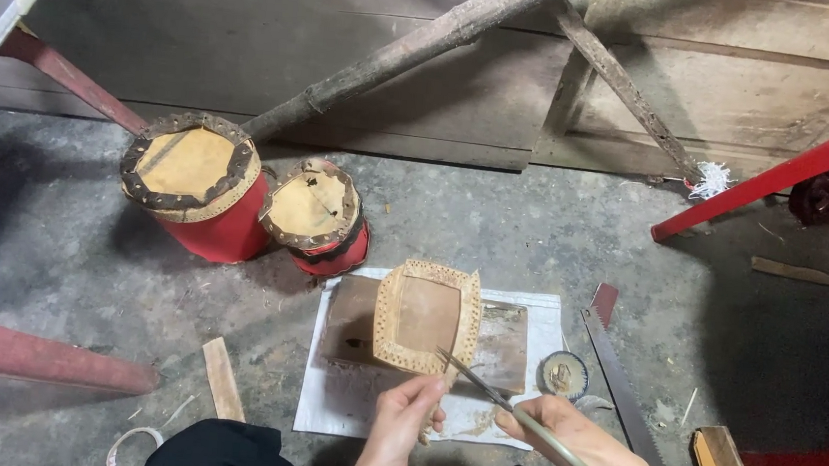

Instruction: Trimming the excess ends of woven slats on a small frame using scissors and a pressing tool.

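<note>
Seated on the concrete floor (pixel 533 232), we are working on a square woven panel (pixel 427 318), a pale frame of plaited strips around a thin brownish sheet. It is standing tilted above a flat wooden board (pixel 508 354) that is lying on a white sheet (pixel 333 394).

Our left hand (pixel 408 405) is pinching the lower edge of the panel, fingers (pixel 427 390) closed narrowly on the rim. Our right hand (pixel 557 427) is wrapped around the pale handle of a slim metal-tipped tool (pixel 481 386), whose point is meeting the panel near its lower right corner.

We are judging the panel to be light and thin, stiff enough to hold its shape yet apt to bend or fray along the plaiting. The woven rim looks like the soundest place to take hold, and the centre sheet seems likely to crease or pierce under pressure.

Counted:
- one woven panel, one tool, one board and one white sheet
- two red drum-shaped containers (pixel 203 187), the smaller (pixel 319 218) just beside the larger, each capped with a tan cover and a dark laced rim
- one handsaw (pixel 620 377) lying to the right
- one small round tin (pixel 563 373) between board and saw
- one loose wood slat (pixel 224 378) to the left
</note>
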